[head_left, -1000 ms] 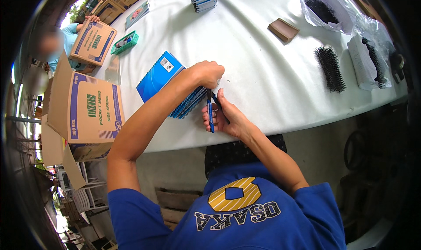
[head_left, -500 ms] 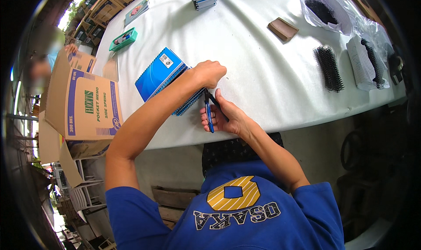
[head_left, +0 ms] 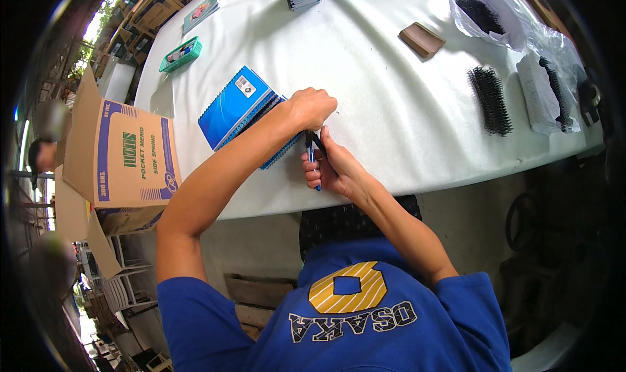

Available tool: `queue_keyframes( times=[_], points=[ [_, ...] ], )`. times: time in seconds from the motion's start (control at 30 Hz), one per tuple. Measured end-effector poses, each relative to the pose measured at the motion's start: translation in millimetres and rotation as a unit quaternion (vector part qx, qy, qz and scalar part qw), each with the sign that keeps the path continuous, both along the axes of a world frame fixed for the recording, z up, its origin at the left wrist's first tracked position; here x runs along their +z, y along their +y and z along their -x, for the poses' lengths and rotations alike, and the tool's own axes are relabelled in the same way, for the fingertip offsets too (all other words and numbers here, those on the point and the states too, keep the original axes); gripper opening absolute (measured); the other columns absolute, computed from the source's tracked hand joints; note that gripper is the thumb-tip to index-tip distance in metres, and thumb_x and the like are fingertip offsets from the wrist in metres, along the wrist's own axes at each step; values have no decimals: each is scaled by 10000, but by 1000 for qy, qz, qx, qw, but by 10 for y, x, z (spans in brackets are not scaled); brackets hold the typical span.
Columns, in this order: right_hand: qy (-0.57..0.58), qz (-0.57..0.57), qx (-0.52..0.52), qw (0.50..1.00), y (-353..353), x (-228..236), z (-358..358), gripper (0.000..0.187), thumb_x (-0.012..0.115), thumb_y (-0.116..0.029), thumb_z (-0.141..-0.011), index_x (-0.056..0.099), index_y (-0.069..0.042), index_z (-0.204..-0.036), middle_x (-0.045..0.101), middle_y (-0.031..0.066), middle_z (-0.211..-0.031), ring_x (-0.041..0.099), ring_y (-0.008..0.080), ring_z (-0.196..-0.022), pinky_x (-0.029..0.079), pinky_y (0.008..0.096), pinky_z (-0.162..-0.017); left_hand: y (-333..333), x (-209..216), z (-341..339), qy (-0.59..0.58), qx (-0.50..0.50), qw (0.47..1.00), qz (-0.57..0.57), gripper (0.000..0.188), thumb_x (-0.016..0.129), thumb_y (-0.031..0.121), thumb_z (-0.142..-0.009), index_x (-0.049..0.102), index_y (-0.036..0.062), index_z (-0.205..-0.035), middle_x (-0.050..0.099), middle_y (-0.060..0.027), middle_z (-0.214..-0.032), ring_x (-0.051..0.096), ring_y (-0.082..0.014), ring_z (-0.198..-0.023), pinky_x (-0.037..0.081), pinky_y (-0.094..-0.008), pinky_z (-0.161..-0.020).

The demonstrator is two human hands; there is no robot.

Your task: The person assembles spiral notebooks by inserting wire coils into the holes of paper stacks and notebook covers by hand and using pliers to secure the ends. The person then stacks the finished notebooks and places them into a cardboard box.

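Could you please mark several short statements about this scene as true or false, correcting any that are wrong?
1. The right hand holds blue-handled pliers. True.
2. The open carton stands to the left of the notebooks. True.
3. The left hand rests on the carton. False: the left hand is at the right end of the notebooks.
4. The basket is red. False: the basket is green.
5. A bundle of black coils lies to the right of both hands. True.
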State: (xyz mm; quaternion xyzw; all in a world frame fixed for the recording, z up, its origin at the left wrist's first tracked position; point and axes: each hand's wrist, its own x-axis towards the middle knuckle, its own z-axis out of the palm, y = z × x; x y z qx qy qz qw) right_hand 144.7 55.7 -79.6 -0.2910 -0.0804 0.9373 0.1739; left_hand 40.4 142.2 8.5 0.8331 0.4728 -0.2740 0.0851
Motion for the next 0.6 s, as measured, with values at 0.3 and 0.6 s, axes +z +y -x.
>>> queue_keyframes(
  times=[0.3, 0.6],
  points=[
    [27, 39, 28, 998, -40, 167, -42, 742, 276, -706, -919, 515, -4, -892, 480, 71, -715, 469, 203, -618, 450, 352, -594, -54, -5, 39, -16, -2, 1000, -8, 211, 680, 17, -688, 672, -38, -891, 642, -233, -978, 649, -381, -914, 539, -421, -778],
    [-8, 67, 13, 998, -3, 202, 14, 758, 249, -679, -938, 523, 27, -962, 553, 130, -798, 564, 272, -710, 525, 433, -695, -50, -5, 29, -23, -7, 1000, -11, 178, 660, -8, -682, 671, -36, -857, 644, -239, -967, 652, -382, -908, 539, -430, -768]
  ],
)
